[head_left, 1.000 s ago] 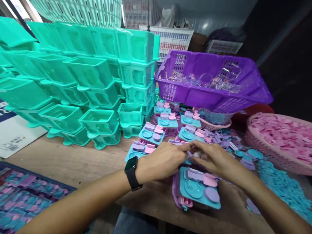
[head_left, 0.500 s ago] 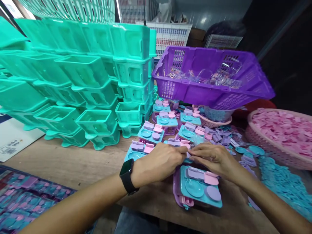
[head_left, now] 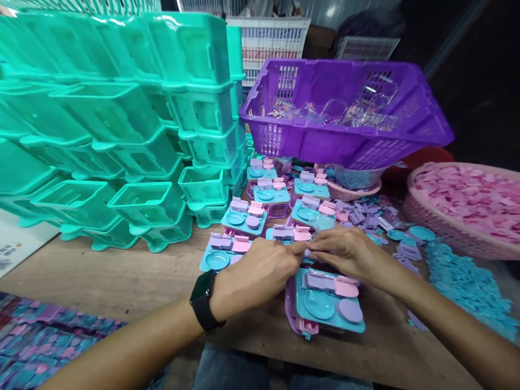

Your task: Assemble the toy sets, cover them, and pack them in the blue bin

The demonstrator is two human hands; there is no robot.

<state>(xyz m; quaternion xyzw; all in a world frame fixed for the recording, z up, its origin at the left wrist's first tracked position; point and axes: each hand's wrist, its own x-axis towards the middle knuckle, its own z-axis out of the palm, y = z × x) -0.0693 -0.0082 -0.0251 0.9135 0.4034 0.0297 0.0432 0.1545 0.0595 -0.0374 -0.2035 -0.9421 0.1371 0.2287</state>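
Cluttered wooden workbench, stacked teal plastic bins at 10 o'clock, purple slotted crate at 1 o'clock. I see left hand and right hand meet, fingertips pinching small part I cannot make out, above blue toy tray fitted with pink and lilac pieces. Roughly nine finished trays lined behind; loose blue discs, pink chips in round basket remain. No legible writing.

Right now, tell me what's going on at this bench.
A person sits at a wooden table, both hands meeting over small toy trays. The left hand, watch on its wrist, and the right hand pinch at a small part between their fingertips; what it is stays hidden. A finished blue tray lies just below them, with more behind. Teal bins are stacked at left, a purple basket sits behind, and a basket of pink parts at right.
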